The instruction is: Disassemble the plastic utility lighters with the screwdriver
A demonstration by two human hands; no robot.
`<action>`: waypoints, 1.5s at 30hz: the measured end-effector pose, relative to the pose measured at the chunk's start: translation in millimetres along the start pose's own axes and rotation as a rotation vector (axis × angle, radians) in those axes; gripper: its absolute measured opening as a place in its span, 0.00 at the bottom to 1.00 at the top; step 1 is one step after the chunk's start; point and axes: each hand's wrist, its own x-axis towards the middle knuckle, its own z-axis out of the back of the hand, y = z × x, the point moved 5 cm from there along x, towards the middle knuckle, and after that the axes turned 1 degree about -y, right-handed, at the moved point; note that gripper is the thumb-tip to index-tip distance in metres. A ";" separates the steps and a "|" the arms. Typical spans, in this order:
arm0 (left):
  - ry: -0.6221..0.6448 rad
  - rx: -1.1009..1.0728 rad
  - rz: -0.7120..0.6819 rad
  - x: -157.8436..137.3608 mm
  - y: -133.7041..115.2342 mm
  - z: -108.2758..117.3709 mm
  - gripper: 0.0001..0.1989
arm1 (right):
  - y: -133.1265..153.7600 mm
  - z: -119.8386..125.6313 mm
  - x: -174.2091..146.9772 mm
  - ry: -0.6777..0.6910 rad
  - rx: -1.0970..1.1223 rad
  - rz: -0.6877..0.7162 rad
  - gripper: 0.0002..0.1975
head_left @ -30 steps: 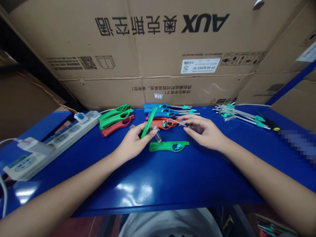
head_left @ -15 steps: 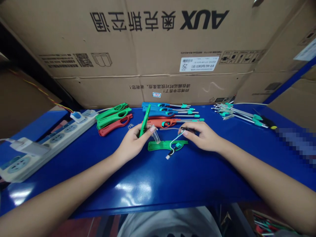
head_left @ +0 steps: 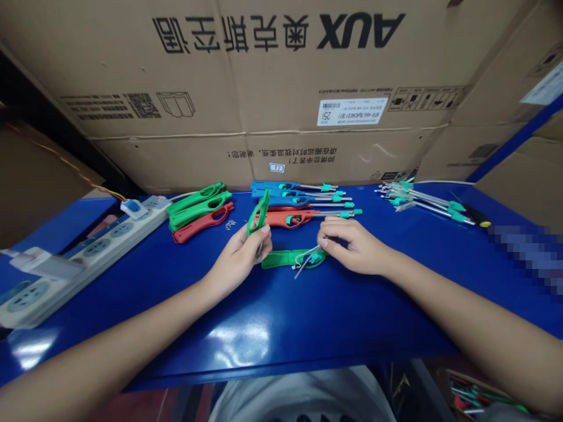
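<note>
My left hand is closed on a green lighter casing half, which stands up from the fingers. Something greyish shows under the thumb, too hidden to make out. My right hand pinches a thin grey rod pointing down and left, together with a white wire. Between the hands, a second green casing half lies on the blue table, a teal part at its loop end. The rod and wire pass over that end, and the right fingers partly cover it.
Blue and red lighters with metal tubes lie behind the hands. Green and red casings sit at left beside tiny metal pieces and a power strip. Metal rods and a screwdriver lie at right. A cardboard wall closes the back.
The clear tube seen earlier at my left fingertips no longer shows. In my right hand, the dark-ended wire has shifted and a thin rod now points down-left. The upright green casing has turned.
</note>
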 end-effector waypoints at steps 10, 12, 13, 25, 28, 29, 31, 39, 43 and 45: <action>0.175 0.095 0.086 -10.2 -1.1 -15.2 0.20 | 25.8 -6.0 0.4 0.066 0.008 0.044 0.07; 0.232 0.059 0.157 -12.3 2.4 -19.3 0.23 | 29.0 -8.3 0.0 0.083 0.005 0.076 0.07; 0.247 0.036 0.198 -13.2 4.8 -20.8 0.24 | 30.4 -9.1 -0.2 0.087 0.001 0.100 0.07; 0.418 -0.200 0.438 -20.5 17.1 -28.2 0.25 | 31.1 -6.1 -1.8 0.014 -0.066 0.250 0.09; 0.417 -0.249 0.461 -21.1 17.6 -28.1 0.23 | 31.1 -4.5 -2.3 -0.015 -0.109 0.280 0.09; 0.403 -0.256 0.456 -20.5 17.5 -27.4 0.22 | 31.1 -4.0 -2.6 -0.022 -0.126 0.287 0.09; 0.363 -0.250 0.431 -18.7 16.6 -24.9 0.21 | 30.3 -2.9 -3.7 -0.039 -0.167 0.289 0.09; 0.222 0.063 0.097 -9.6 -8.7 -9.4 0.16 | 20.7 1.4 -6.9 -0.087 -0.195 0.172 0.19; 0.202 0.150 0.007 -7.9 -15.3 -5.6 0.15 | 22.9 1.5 -6.1 -0.089 -0.189 0.223 0.14; 0.196 0.137 0.008 -7.7 -14.0 -5.1 0.13 | 23.1 1.1 -5.7 -0.085 -0.177 0.235 0.12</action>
